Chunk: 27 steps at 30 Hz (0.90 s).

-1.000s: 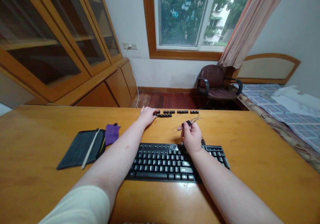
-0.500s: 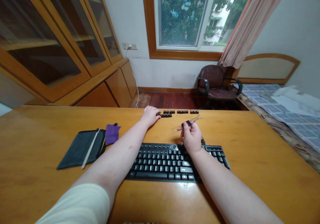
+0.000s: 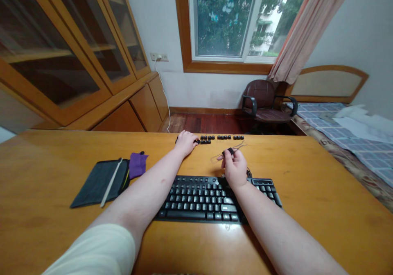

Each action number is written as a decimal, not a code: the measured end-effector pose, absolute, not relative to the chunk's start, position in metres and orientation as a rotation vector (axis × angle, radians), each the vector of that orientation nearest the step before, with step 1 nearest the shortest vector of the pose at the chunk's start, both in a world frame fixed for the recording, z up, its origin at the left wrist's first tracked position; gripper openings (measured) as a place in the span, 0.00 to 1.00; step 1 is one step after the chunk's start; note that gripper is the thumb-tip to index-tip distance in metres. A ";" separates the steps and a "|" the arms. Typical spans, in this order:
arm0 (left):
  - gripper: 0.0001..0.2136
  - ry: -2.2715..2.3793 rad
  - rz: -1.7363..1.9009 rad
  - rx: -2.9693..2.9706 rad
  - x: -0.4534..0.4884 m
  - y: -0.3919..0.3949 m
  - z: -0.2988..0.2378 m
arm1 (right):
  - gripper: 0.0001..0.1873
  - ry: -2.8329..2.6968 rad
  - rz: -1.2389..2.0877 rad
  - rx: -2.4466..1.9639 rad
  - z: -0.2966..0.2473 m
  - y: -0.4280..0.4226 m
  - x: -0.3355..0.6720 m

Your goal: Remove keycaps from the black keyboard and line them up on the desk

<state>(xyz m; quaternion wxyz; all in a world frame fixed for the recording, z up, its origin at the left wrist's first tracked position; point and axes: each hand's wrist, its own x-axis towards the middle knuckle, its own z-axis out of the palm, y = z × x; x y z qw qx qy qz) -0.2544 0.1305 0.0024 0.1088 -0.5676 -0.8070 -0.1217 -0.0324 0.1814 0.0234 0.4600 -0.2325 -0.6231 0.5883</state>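
Near the far edge of the desk, my left hand has its fingers closed at a small black keycap, at the left end of a short second row. Other black keycaps lie in rows beside it. My right hand pinches the black handle of a wire keycap puller, whose thin wires stick out on both sides. Below both hands lies a black keyboard. Its top row looks stripped of caps, and my forearms cover parts of it.
To the left on the wooden desk are a dark grey pouch, a pale flat stick resting on it, and a purple cloth. Beyond the desk stand an office chair and a bed.
My left hand has shifted slightly right along the keycap rows, and more black caps show to its left. My right hand with the keycap puller has hardly moved.
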 end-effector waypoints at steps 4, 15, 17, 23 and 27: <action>0.09 -2.334 -0.396 -1.692 -0.252 0.132 0.002 | 0.13 -1.542 1.449 -0.568 0.023 0.182 -0.032; 0.08 -2.307 -0.373 -1.702 -0.248 0.134 0.000 | 0.12 -1.540 1.446 -0.566 0.025 0.181 -0.032; 0.10 -2.302 -0.384 -1.702 -0.247 0.135 0.000 | 0.12 -1.540 1.446 -0.565 0.025 0.180 -0.032; 0.15 -2.276 -0.345 -1.811 -0.241 0.136 0.001 | 0.14 -1.545 1.449 -0.572 0.025 0.180 -0.032; 0.22 -2.208 -0.311 -1.873 -0.235 0.137 -0.001 | 0.14 -1.557 1.449 -0.574 0.023 0.181 -0.032</action>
